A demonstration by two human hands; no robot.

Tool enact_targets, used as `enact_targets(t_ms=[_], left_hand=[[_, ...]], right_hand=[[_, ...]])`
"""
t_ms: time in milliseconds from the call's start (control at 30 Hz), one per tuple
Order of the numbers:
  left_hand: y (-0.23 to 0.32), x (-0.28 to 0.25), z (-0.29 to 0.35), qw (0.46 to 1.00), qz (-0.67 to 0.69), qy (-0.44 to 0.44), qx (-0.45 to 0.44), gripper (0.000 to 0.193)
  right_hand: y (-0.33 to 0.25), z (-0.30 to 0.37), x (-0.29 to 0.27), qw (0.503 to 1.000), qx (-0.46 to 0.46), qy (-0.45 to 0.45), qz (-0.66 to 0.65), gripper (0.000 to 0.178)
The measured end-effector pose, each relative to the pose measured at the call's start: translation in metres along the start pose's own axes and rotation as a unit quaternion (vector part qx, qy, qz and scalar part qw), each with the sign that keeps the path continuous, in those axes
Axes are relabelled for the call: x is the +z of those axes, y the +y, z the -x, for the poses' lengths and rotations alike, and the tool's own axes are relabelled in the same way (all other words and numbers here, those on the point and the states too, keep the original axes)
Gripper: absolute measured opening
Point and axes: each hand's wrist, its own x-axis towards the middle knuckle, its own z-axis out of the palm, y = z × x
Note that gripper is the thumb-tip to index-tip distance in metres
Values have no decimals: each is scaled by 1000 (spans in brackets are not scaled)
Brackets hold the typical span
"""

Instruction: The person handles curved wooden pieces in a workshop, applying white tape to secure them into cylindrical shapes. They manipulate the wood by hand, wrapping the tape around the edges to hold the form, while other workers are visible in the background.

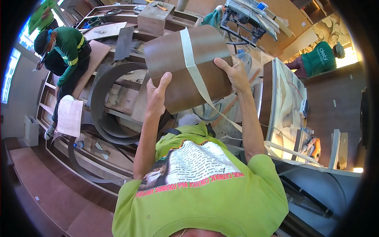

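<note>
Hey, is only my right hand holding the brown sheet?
No, the left hand and the right hand both hold the brown sheet.

A: What's on the big wooden frame (46, 108) at the left?

B: A dark ring of bent sheet (99, 122), a pale board (106, 31), a flat grey sheet (124, 42) and a boxy wooden block (150, 24). There's a little bottle (79, 144) too — it's down near the front.

A: And the brown bench (331, 106) at the right?

B: Some tools with orange handles (316, 148) sit near its front edge, just beside some long, thin strips (335, 148).

A: What about the work table (245, 14) at the top?

B: A small blue thing (262, 6) — too tiny to tell what.
</note>
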Motion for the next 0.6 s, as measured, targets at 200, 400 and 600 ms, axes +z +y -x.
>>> enact_targets(t_ms=[200,400,600], left_hand=[[-6,-3,-9,996,-16,79,47,45],[9,-22,-18,990,-22,107,93,44],[2,-23,-27,980,-70,97,156,40]], right_hand=[[35,-8,-21,982,-83,107,131,31],[78,12,-41,965,80,-32,246,39],[84,20,-13,956,193,-147,164,37]])
